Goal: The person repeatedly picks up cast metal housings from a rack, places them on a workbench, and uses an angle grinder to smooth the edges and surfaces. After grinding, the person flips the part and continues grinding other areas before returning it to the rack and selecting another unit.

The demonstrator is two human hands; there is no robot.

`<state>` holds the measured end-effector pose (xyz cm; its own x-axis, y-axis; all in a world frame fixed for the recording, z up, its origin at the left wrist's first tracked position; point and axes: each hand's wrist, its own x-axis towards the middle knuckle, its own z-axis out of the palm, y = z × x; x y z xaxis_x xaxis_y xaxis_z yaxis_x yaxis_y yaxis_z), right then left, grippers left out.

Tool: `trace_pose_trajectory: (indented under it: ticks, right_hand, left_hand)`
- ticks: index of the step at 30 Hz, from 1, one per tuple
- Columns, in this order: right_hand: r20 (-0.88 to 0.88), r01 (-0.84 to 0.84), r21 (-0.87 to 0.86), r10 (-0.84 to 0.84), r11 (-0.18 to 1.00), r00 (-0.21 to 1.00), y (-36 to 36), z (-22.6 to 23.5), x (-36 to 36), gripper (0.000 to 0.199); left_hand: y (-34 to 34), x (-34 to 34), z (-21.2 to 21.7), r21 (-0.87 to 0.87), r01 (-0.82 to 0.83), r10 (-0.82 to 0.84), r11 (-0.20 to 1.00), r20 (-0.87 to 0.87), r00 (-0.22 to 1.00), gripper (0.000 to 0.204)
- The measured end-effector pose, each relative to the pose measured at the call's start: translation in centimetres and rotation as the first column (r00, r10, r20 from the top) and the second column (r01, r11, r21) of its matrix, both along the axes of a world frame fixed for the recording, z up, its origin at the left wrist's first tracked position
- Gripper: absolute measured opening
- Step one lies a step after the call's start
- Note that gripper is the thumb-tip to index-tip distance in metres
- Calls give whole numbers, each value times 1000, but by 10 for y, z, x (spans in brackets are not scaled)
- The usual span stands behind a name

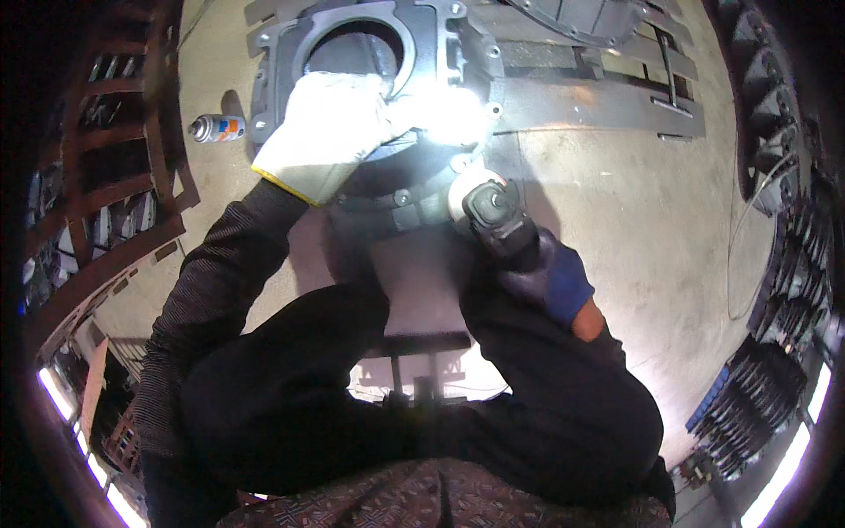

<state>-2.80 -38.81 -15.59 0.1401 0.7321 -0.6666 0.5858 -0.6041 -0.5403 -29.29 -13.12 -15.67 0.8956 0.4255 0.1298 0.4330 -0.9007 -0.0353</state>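
A large grey metal casting (282,66) with a round bore stands in front of me at the top middle. My left hand (326,128), in a white glove with a yellow cuff edge, lies over the near rim of the bore. Its fingers seem curled on the casting, though glare washes out their tips. In a dark blue glove with an orange cuff, my right hand (554,277) is closed round a black angle grinder (497,216). The grinder's pale disc (463,191) is at the casting's near right edge; glare leaves contact uncertain.
A spray can (218,128) lies on the floor left of the casting. Another grey casting (585,19) sits at the far right on slatted supports (607,110). Racks of parts line the left (110,141) and right (797,238). A thin cable (732,255) runs along the right side.
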Motion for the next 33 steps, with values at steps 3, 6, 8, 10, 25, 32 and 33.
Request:
trace_pose_trajectory:
  ticks: [3,6,8,10,25,32,33]
  right_hand:
    - [40,-34,35,32,999,999,-10,-17,8,80]
    - [75,-99,-7,99,995,992,-12,-23,9,80]
    - [16,-41,32,41,999,999,-9,-21,5,82]
    - [71,-50,-49,53,998,996,-5,-19,1,83]
    - [24,-74,24,74,997,997,9,-18,-6,81]
    - [103,-104,-11,105,994,989,8,-25,-6,86]
    - [103,-102,4,101,995,990,7,-25,-6,87]
  left_hand:
    - [7,5,-5,-190,-91,95,978,16,995,31]
    - [9,8,-7,-211,-97,100,973,4,995,30]
    - [10,8,-7,-181,-65,74,981,43,996,30]
    - [10,7,-7,-166,-59,70,984,62,996,29]
    - [10,6,-9,-212,-135,163,968,118,980,53]
    - [9,7,-6,-224,-133,165,966,130,978,55]
    - [9,8,-6,-222,-132,164,966,131,978,55]
